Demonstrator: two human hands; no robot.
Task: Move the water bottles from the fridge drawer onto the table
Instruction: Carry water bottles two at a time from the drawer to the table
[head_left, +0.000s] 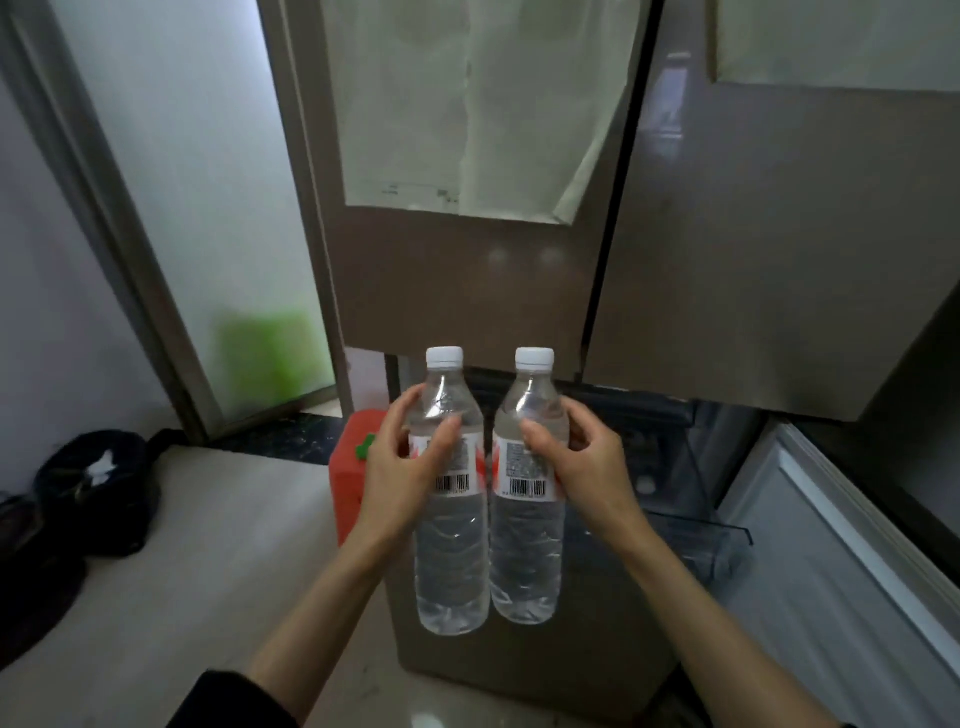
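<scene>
A person's left hand (400, 467) grasps one clear water bottle (451, 519) at its label, and the right hand (587, 467) grasps a second bottle (527, 525) the same way. Both bottles are upright, white-capped, side by side between the two grips. Beyond them stand the closed fridge doors (727, 260); below the right grip, the open fridge drawer (691, 525).
</scene>
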